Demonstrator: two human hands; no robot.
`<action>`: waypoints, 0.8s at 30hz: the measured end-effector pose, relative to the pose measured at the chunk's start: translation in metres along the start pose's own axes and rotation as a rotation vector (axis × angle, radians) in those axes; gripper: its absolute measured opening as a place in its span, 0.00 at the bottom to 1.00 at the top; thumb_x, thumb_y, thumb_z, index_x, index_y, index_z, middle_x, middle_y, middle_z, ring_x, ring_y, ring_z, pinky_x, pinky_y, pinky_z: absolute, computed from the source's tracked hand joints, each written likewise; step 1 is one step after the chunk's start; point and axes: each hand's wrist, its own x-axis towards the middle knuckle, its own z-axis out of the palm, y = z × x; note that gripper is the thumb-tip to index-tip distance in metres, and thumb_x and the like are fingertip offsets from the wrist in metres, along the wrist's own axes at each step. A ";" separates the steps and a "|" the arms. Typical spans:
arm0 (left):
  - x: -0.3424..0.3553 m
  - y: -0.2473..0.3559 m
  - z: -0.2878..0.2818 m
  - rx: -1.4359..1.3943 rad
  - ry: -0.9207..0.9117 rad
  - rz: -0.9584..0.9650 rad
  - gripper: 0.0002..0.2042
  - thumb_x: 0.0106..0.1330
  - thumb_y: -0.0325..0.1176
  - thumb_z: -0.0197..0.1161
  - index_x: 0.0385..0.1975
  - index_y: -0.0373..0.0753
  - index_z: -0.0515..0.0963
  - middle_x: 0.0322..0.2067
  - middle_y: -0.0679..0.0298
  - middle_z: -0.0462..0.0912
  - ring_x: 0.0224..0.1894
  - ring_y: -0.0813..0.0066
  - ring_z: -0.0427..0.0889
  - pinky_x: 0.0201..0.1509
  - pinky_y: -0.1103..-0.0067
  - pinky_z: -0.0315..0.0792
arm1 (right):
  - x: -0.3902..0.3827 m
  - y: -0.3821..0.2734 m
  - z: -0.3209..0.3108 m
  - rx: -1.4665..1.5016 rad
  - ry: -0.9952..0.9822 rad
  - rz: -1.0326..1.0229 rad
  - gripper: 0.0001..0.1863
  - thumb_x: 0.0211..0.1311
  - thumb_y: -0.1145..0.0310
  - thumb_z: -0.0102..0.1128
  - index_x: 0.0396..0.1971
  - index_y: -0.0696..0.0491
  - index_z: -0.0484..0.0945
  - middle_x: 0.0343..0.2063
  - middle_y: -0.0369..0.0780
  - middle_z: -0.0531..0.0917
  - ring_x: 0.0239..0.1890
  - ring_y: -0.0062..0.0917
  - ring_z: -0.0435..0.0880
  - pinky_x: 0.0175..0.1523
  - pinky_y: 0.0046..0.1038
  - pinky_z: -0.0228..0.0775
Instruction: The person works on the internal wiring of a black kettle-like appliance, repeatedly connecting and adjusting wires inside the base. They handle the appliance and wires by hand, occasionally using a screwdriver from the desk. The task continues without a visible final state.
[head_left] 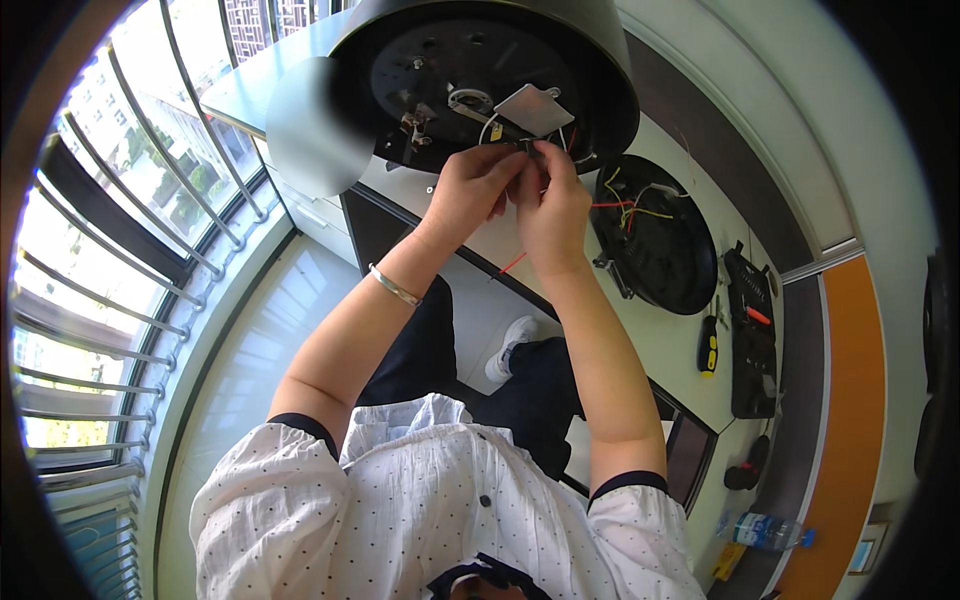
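Fingers of both hands met at the near part of a dark round housing (440, 72), whose open underside faced the person. The left hand (467, 190) reached in from the left and the right hand (555, 212) came up more steeply from below, their fingertips touching or nearly so. Each hand's fingers were drawn together in a pinch on a small dark piece (527, 147) among the wires, though it was too small and too covered to be sure of its shape or long axis.

Just beyond the fingertips lay a pale metal plate (536, 111), its longer edges slanting from upper left to lower right; the right fingers were slightly nearer to it. A white wire (488, 128) curved down beside its left end.

To the right of the right hand, a black round cover (665, 272) with red and yellow wires rested on the pale tabletop (668, 352), and beyond it lay a yellow-and-black screwdriver (708, 346) beside an open tool case (751, 352).
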 end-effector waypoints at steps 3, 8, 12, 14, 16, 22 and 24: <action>0.001 0.000 0.003 0.011 0.021 0.015 0.12 0.64 0.34 0.57 0.36 0.29 0.78 0.17 0.66 0.76 0.14 0.85 0.69 0.16 0.86 0.62 | 0.002 0.004 0.000 0.049 0.017 0.006 0.10 0.58 0.77 0.51 0.41 0.59 0.71 0.26 0.46 0.81 0.27 0.38 0.82 0.32 0.32 0.74; 0.002 -0.001 0.007 -0.029 0.106 0.016 0.12 0.63 0.34 0.59 0.32 0.29 0.79 0.15 0.66 0.76 0.14 0.84 0.70 0.16 0.86 0.62 | 0.005 -0.006 -0.005 0.229 0.022 0.159 0.08 0.59 0.76 0.52 0.39 0.60 0.72 0.19 0.42 0.79 0.20 0.29 0.80 0.28 0.28 0.71; 0.004 -0.003 0.011 0.038 0.171 -0.001 0.13 0.62 0.36 0.61 0.27 0.29 0.79 0.13 0.65 0.76 0.14 0.84 0.71 0.16 0.86 0.63 | 0.009 -0.007 -0.007 0.319 0.032 0.208 0.09 0.60 0.72 0.56 0.37 0.61 0.72 0.16 0.36 0.75 0.16 0.18 0.73 0.24 0.22 0.67; 0.005 -0.004 0.013 0.049 0.191 -0.010 0.14 0.61 0.37 0.61 0.24 0.29 0.79 0.13 0.65 0.75 0.14 0.84 0.72 0.16 0.85 0.64 | 0.015 0.000 -0.006 0.373 0.014 0.283 0.10 0.60 0.69 0.57 0.34 0.60 0.73 0.15 0.34 0.74 0.16 0.15 0.71 0.21 0.20 0.63; 0.006 -0.004 0.016 0.046 0.220 -0.017 0.14 0.61 0.37 0.61 0.23 0.30 0.79 0.13 0.64 0.76 0.14 0.83 0.73 0.17 0.85 0.65 | 0.020 -0.011 -0.009 0.551 0.010 0.439 0.10 0.62 0.66 0.58 0.31 0.59 0.74 0.14 0.31 0.72 0.13 0.13 0.66 0.17 0.17 0.56; 0.008 -0.004 0.019 0.013 0.235 -0.031 0.14 0.60 0.36 0.59 0.20 0.29 0.77 0.14 0.63 0.77 0.15 0.80 0.75 0.18 0.83 0.68 | 0.026 -0.008 -0.012 0.801 -0.047 0.562 0.11 0.62 0.63 0.58 0.30 0.56 0.74 0.15 0.32 0.72 0.11 0.13 0.66 0.14 0.16 0.52; 0.007 -0.002 0.021 -0.011 0.252 -0.038 0.14 0.60 0.35 0.59 0.20 0.28 0.76 0.14 0.62 0.77 0.15 0.79 0.75 0.19 0.82 0.68 | 0.026 -0.007 -0.012 0.855 -0.042 0.591 0.11 0.62 0.63 0.59 0.29 0.56 0.74 0.14 0.31 0.72 0.11 0.13 0.66 0.14 0.16 0.52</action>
